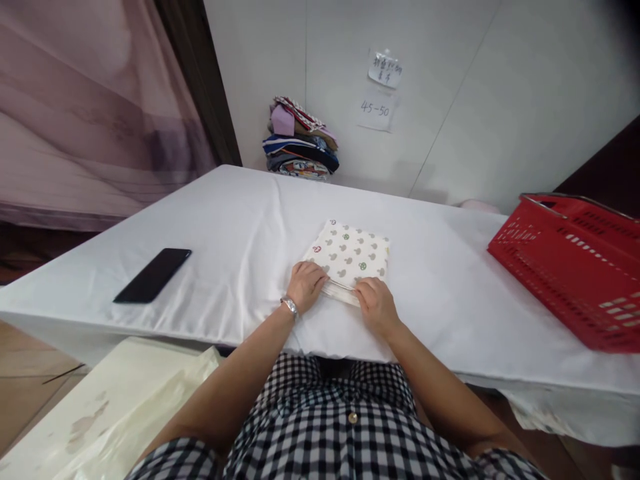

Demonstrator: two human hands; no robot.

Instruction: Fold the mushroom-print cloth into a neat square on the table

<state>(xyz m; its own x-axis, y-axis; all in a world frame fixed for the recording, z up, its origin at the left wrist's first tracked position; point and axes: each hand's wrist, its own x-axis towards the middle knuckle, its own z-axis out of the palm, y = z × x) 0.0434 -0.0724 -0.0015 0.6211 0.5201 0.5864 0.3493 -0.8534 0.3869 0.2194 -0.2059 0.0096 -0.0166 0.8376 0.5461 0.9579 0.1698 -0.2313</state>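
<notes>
A folded cream cloth (353,255) with small mushroom prints lies in the middle of the white-covered table (235,233). My left hand (306,284), with a watch on its wrist, rests on the cloth's near left corner, fingers curled over the edge. On the near right edge sits my right hand (375,303), its fingers pinching the folded layers. Both hands press at the near side of the cloth.
A black phone (153,274) lies on the table at the left. A red plastic basket (575,263) stands at the right edge. A stack of folded clothes (300,140) sits at the far side against the wall, under two paper notes (384,69).
</notes>
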